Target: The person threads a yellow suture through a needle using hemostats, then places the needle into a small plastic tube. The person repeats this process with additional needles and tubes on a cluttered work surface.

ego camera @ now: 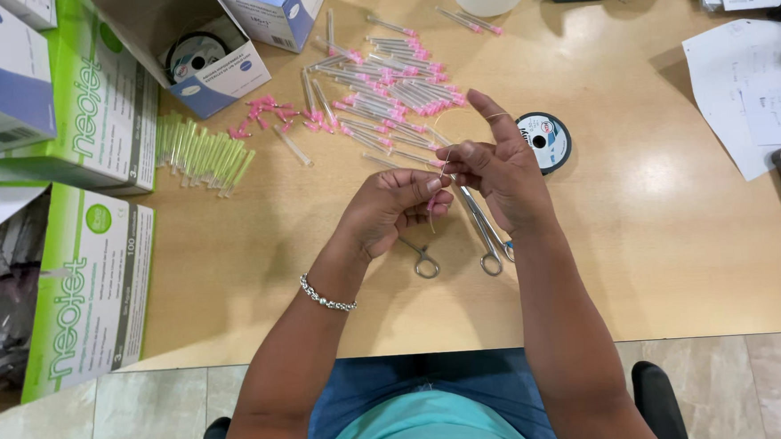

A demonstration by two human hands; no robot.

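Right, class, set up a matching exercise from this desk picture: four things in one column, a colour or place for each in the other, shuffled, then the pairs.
Things:
1. Capped needles
2. Clear sleeves
3. Thread spool
4. Bracelet

Places or colours:
A. on the left wrist
B. green-tinted, in a row by the green boxes
C. round, just right of the right hand
D. pink-ended, in a heap at the top of the desk

Pairs: 1-D, 2-B, 3-C, 4-A
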